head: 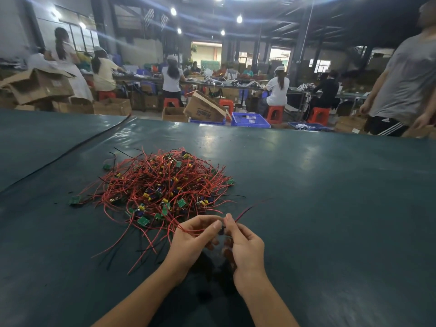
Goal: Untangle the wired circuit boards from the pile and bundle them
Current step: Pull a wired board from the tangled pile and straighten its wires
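Dark green table cover (330,185) fills lower frame; workshop behind, seated workers on red stools (274,114) at long benches, cardboard boxes (205,107), blue crate (250,119), standing person in grey shirt (405,79) at upper right. Pile of wired circuit boards (160,185) sits centre-left on the cover, red leads spilling toward the hands. Left hand (191,241) and right hand (245,244) meet just below the pile, fingers curled, both pinching one wired board (221,228); its red-black lead (250,210) trails up-right. Cover seam (70,148) runs diagonally at left; far table edge crosses mid-frame; cover stretches wide right of the hands.
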Action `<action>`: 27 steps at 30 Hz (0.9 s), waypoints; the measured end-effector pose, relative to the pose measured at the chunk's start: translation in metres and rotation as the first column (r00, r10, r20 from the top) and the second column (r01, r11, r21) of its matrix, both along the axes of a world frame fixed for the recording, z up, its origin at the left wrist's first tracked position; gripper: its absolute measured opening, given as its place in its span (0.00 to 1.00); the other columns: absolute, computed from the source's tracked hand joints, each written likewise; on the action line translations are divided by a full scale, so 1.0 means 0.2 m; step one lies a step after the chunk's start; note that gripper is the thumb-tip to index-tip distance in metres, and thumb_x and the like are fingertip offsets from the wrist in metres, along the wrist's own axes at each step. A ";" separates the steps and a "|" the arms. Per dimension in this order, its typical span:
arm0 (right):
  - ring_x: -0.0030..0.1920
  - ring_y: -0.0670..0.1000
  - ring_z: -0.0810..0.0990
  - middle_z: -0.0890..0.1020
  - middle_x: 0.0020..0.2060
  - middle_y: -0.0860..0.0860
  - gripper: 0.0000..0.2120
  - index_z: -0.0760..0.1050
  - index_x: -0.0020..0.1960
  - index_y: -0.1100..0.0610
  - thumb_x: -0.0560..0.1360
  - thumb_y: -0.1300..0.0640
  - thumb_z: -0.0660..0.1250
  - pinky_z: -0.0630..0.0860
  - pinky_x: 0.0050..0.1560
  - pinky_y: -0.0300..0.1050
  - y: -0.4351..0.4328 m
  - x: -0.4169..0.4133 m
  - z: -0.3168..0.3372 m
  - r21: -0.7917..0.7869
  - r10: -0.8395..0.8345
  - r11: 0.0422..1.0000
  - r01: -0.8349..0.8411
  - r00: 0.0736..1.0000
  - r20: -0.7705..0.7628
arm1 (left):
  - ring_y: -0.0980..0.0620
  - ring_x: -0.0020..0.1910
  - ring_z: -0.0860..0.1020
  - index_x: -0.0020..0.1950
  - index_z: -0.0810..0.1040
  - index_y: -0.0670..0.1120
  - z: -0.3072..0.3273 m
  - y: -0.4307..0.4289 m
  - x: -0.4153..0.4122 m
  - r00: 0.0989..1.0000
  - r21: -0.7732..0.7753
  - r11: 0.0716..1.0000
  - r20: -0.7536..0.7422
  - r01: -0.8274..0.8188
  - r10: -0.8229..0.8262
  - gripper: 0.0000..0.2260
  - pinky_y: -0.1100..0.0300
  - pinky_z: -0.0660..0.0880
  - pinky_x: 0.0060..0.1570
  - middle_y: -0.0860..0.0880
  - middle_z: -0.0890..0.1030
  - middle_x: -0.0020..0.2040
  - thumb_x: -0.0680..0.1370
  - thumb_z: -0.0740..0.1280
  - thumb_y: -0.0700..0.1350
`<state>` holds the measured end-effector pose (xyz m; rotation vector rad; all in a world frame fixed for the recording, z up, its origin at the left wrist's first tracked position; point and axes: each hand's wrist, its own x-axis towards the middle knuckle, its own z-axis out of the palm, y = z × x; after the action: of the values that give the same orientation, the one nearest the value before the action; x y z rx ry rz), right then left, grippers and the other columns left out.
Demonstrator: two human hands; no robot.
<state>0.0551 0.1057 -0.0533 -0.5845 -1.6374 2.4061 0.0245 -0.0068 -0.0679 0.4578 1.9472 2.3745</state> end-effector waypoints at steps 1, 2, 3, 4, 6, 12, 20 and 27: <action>0.41 0.58 0.86 0.86 0.39 0.60 0.09 0.86 0.37 0.55 0.72 0.52 0.75 0.84 0.44 0.55 0.00 -0.01 0.00 -0.031 -0.002 1.000 0.002 1.000 -0.001 | 0.50 0.43 0.84 0.47 0.86 0.48 0.00 0.00 0.00 1.000 -0.003 1.000 0.010 -0.001 0.001 0.12 0.62 0.79 0.42 0.45 0.86 0.44 0.68 0.74 0.52; 0.39 0.57 0.86 0.86 0.37 0.59 0.09 0.86 0.36 0.56 0.72 0.52 0.75 0.84 0.42 0.53 -0.01 -0.02 0.00 -0.059 -0.003 0.998 0.002 1.000 -0.007 | 0.48 0.45 0.84 0.47 0.86 0.48 0.00 0.00 -0.01 0.999 0.004 1.000 0.040 -0.003 0.003 0.13 0.61 0.80 0.43 0.44 0.86 0.45 0.66 0.75 0.52; 0.39 0.56 0.86 0.86 0.37 0.58 0.09 0.86 0.36 0.56 0.72 0.52 0.75 0.84 0.42 0.51 -0.02 -0.03 0.00 -0.070 -0.005 0.998 0.003 1.000 -0.020 | 0.46 0.45 0.84 0.46 0.86 0.47 0.00 0.00 -0.01 0.997 0.007 1.000 0.071 -0.003 0.002 0.14 0.59 0.80 0.43 0.43 0.86 0.45 0.65 0.75 0.53; 0.38 0.55 0.86 0.86 0.36 0.57 0.09 0.86 0.36 0.56 0.72 0.52 0.75 0.83 0.42 0.50 -0.03 -0.03 -0.01 -0.061 -0.009 0.998 0.007 0.999 -0.034 | 0.45 0.45 0.85 0.45 0.86 0.47 -0.01 0.00 -0.01 0.995 0.007 1.000 0.095 -0.002 0.001 0.14 0.59 0.80 0.43 0.42 0.86 0.44 0.65 0.75 0.54; 0.36 0.53 0.85 0.86 0.35 0.56 0.10 0.86 0.36 0.56 0.73 0.52 0.74 0.82 0.37 0.47 -0.04 -0.02 -0.03 -0.036 -0.023 0.999 0.020 0.997 -0.067 | 0.45 0.43 0.85 0.43 0.86 0.47 -0.01 0.00 -0.02 0.992 0.001 1.000 0.126 -0.013 0.013 0.15 0.56 0.81 0.43 0.42 0.86 0.43 0.64 0.75 0.55; 0.38 0.52 0.86 0.87 0.37 0.53 0.08 0.86 0.37 0.50 0.75 0.54 0.72 0.83 0.41 0.49 -0.06 0.00 -0.03 -0.014 -0.005 1.000 0.004 0.996 -0.085 | 0.49 0.37 0.84 0.41 0.86 0.46 0.01 0.00 -0.01 0.988 -0.012 0.999 0.145 -0.042 0.044 0.16 0.61 0.78 0.37 0.44 0.85 0.38 0.65 0.74 0.57; 0.39 0.58 0.76 0.78 0.35 0.58 0.06 0.86 0.38 0.54 0.73 0.56 0.75 0.79 0.51 0.68 -0.02 -0.03 0.02 -0.165 -0.081 0.982 0.088 0.996 0.050 | 0.52 0.35 0.83 0.38 0.85 0.50 0.01 0.02 0.02 0.989 -0.024 0.995 0.112 -0.093 0.095 0.10 0.66 0.76 0.33 0.46 0.84 0.36 0.69 0.71 0.55; 0.27 0.44 0.70 0.72 0.26 0.46 0.05 0.83 0.39 0.57 0.73 0.58 0.75 0.64 0.19 0.36 0.12 -0.06 0.03 -0.270 -0.242 0.929 0.253 0.967 0.073 | 0.52 0.33 0.81 0.37 0.84 0.49 0.01 0.03 0.02 0.992 -0.010 0.996 0.087 -0.093 0.094 0.10 0.64 0.76 0.31 0.46 0.83 0.34 0.70 0.70 0.54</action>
<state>0.0440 0.1304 -0.0476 -0.8327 -1.1607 2.4585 0.0294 -0.0004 -0.0651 0.2630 1.9785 2.3989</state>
